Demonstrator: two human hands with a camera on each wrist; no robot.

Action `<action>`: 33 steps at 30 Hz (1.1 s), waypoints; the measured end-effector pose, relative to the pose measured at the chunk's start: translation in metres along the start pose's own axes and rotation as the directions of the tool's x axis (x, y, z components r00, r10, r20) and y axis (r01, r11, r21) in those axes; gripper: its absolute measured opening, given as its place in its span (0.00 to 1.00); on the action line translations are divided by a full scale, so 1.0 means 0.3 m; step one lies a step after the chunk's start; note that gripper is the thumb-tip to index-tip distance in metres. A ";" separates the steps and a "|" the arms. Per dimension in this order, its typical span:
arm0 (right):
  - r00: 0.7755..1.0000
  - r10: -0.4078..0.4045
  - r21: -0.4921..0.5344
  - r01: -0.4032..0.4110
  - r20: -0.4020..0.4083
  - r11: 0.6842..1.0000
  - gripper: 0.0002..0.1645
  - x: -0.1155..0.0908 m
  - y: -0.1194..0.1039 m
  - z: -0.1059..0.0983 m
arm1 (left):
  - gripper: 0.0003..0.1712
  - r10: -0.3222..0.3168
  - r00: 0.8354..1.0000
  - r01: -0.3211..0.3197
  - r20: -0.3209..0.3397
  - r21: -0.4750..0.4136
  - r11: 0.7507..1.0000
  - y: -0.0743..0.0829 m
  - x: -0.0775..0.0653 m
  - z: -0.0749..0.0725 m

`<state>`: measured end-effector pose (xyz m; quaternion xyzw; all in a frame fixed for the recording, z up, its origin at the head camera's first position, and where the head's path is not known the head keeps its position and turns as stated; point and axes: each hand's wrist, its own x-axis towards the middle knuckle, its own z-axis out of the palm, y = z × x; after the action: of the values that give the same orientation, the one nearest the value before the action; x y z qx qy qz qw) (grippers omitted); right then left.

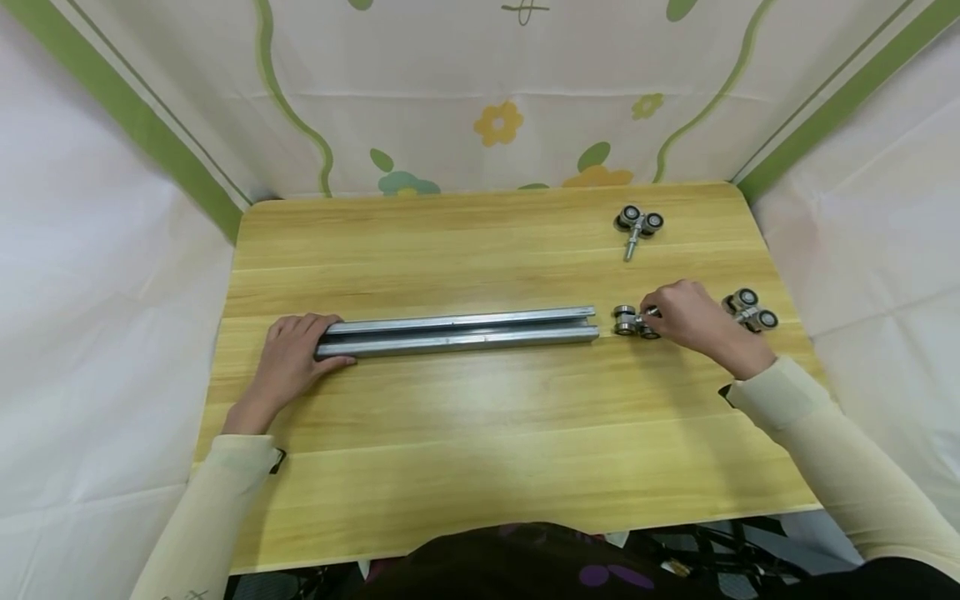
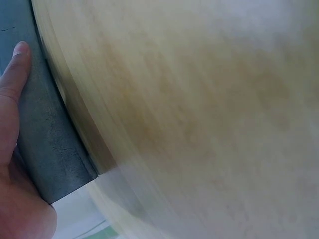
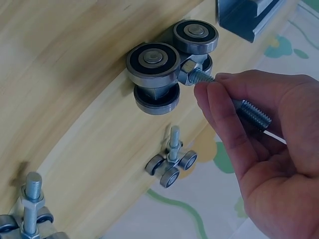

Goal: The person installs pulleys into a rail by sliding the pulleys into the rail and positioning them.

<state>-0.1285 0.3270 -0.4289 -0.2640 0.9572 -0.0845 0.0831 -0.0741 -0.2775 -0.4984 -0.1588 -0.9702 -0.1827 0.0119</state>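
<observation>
A metal channel rail [image 1: 465, 341] lies lengthwise on the wooden table, its open slot facing up. My left hand [image 1: 288, 358] grips its left end, thumb along the near side and fingers at the far side; the thumb [image 2: 17, 67] presses on the grey metal in the left wrist view. Just off the rail's right end, my right hand [image 1: 690, 317] pinches the threaded bolt [image 3: 202, 77] of a roller trolley [image 3: 152, 64] between thumb and fingers. This trolley's wheels [image 1: 624, 321] point toward the rail's end, with a small gap between them.
A second roller trolley [image 1: 641, 221] lies near the table's back right, bolt toward me. Another trolley [image 1: 748, 312] sits right of my right hand, partly hidden behind it. The wooden table [image 1: 480, 442] ends at a printed curtain [image 1: 450, 58] behind, with white cloth on both sides.
</observation>
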 end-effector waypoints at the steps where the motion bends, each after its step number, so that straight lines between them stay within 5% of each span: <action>1: 1.000 -0.001 0.004 0.001 0.007 1.000 0.09 0.002 -0.005 0.000 | 0.39 0.002 1.000 -0.002 -0.003 0.001 1.000 0.000 0.000 0.000; 33: 0.994 -0.091 0.061 0.094 -0.060 0.994 0.09 0.040 -0.094 0.037 | 0.39 0.003 1.000 -0.004 -0.009 -0.001 1.000 0.000 -0.002 0.002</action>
<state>-0.1224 0.2957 -0.4353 -0.3028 0.9428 -0.1262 0.0600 -0.0736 -0.2775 -0.4991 -0.1597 -0.9698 -0.1838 0.0168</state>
